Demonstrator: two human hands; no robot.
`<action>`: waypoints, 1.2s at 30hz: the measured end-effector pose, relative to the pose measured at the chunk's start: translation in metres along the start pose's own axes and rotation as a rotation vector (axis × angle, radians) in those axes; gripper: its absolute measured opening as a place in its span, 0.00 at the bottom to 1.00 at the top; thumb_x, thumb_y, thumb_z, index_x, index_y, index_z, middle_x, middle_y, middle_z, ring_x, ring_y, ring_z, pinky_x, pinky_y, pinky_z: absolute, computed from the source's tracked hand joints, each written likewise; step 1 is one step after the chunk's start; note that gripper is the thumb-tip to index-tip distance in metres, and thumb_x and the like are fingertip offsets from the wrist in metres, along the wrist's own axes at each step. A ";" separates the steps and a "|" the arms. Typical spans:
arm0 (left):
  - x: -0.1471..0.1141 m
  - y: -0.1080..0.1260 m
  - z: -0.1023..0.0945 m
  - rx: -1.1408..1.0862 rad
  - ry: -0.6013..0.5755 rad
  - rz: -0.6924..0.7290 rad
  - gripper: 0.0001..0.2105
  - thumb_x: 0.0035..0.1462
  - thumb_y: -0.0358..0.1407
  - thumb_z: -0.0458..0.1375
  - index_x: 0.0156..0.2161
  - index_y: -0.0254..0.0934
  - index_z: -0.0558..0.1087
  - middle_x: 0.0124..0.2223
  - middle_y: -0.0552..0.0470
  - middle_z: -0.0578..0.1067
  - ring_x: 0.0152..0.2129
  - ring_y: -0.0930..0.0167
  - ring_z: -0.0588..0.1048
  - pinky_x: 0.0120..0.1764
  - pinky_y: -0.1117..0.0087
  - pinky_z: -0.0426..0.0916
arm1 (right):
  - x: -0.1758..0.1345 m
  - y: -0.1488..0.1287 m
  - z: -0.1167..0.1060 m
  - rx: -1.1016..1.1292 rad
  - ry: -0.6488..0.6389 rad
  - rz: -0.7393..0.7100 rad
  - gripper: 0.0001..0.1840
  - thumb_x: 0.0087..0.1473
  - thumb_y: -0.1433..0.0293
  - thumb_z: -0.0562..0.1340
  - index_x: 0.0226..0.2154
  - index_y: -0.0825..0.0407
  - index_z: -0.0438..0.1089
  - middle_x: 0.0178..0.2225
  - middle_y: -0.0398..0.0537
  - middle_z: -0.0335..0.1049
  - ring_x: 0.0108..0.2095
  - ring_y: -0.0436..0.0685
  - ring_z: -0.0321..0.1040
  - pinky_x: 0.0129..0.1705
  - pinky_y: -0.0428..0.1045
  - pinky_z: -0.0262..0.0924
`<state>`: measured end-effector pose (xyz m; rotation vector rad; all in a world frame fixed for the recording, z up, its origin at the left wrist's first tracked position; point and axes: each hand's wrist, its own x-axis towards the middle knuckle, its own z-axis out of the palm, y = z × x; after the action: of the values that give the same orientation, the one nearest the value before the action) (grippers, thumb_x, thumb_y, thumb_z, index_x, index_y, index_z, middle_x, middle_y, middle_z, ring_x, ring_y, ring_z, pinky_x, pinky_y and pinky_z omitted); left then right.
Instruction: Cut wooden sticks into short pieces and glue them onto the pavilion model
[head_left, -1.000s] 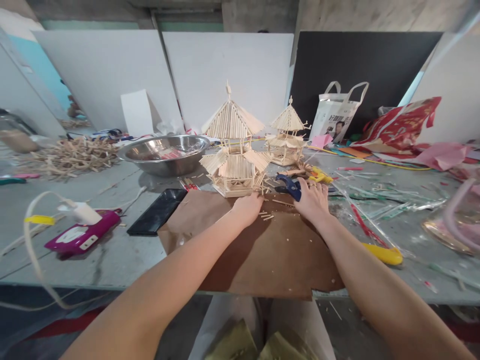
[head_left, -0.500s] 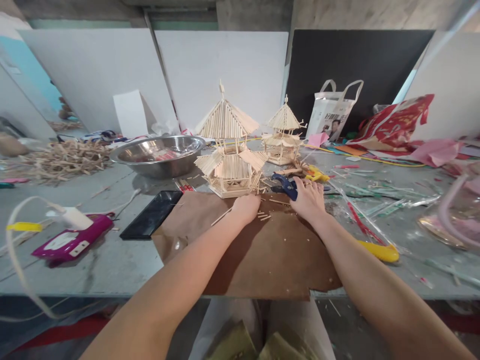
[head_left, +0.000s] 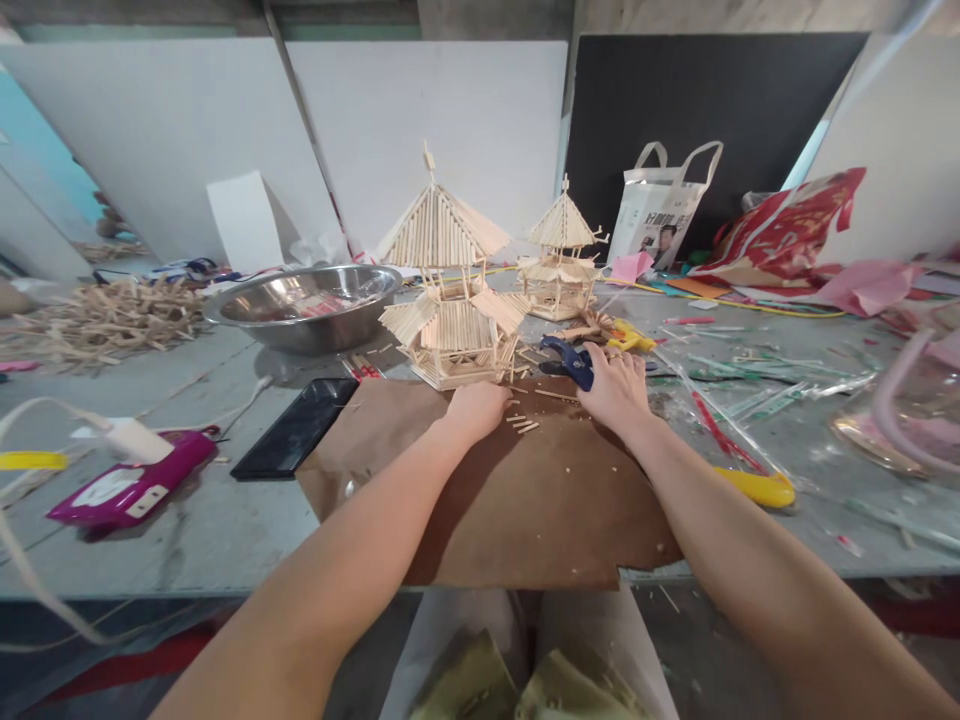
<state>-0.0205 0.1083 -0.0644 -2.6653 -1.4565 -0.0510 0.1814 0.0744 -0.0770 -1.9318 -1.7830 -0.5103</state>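
My left hand (head_left: 480, 412) is closed at the front foot of the larger stick pagoda (head_left: 457, 325), low over the brown board (head_left: 540, 500). Whatever its fingertips may hold is hidden. Just right of it lie several short cut sticks (head_left: 522, 424) and a longer thin stick (head_left: 556, 395). My right hand (head_left: 613, 385) is wrapped round a pair of blue cutters (head_left: 568, 362), their curved end pointing left. A yellow-handled tool (head_left: 630, 336) lies just beyond those fingers. Behind, a smaller stick pagoda (head_left: 561, 262) stands upright.
A steel bowl (head_left: 300, 335) and a phone (head_left: 296, 428) are on the left, with a purple power strip (head_left: 135, 478) and a stick pile (head_left: 112, 315). Rightward lie a yellow-handled cutter (head_left: 757, 488), plastic strips (head_left: 780, 400) and a white bag (head_left: 660, 215).
The view has shifted slightly, so the table things sit a little further left and up. A thin stick that stuck out left of my left hand no longer shows. My right hand stays on the cutters.
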 end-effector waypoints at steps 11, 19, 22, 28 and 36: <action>-0.004 -0.001 0.005 -0.056 0.044 0.076 0.10 0.52 0.31 0.46 0.35 0.36 0.68 0.37 0.45 0.72 0.33 0.66 0.71 0.32 0.68 0.64 | -0.001 -0.002 -0.001 0.010 -0.016 -0.012 0.30 0.39 0.67 0.56 0.48 0.54 0.57 0.42 0.56 0.63 0.43 0.64 0.56 0.46 0.56 0.41; -0.002 -0.008 0.002 -0.261 0.013 0.127 0.13 0.47 0.27 0.49 0.39 0.34 0.70 0.37 0.46 0.74 0.35 0.68 0.71 0.36 0.71 0.63 | -0.002 -0.004 -0.001 0.002 -0.021 -0.015 0.30 0.39 0.67 0.57 0.49 0.54 0.57 0.42 0.56 0.63 0.43 0.64 0.56 0.46 0.56 0.41; -0.002 -0.008 -0.003 -0.292 -0.009 0.114 0.15 0.44 0.25 0.49 0.39 0.33 0.71 0.35 0.47 0.75 0.33 0.69 0.72 0.36 0.71 0.63 | -0.002 -0.004 -0.001 0.005 -0.012 -0.018 0.31 0.39 0.67 0.56 0.49 0.54 0.57 0.42 0.56 0.63 0.43 0.64 0.56 0.46 0.56 0.41; -0.002 -0.010 -0.006 -0.499 -0.115 0.019 0.13 0.46 0.27 0.49 0.38 0.33 0.72 0.29 0.51 0.74 0.24 0.75 0.71 0.30 0.75 0.65 | -0.002 -0.004 -0.002 0.013 -0.005 -0.021 0.30 0.39 0.67 0.56 0.48 0.54 0.57 0.42 0.56 0.63 0.43 0.64 0.56 0.45 0.56 0.42; -0.001 -0.011 -0.005 -0.526 -0.123 -0.058 0.13 0.49 0.29 0.49 0.39 0.34 0.72 0.25 0.53 0.73 0.21 0.76 0.71 0.30 0.75 0.66 | -0.002 -0.004 -0.003 0.028 -0.011 -0.013 0.30 0.38 0.67 0.56 0.48 0.54 0.57 0.42 0.56 0.63 0.42 0.64 0.56 0.44 0.56 0.43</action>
<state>-0.0299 0.1130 -0.0589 -3.0736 -1.7642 -0.3227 0.1776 0.0717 -0.0753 -1.9091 -1.8011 -0.4770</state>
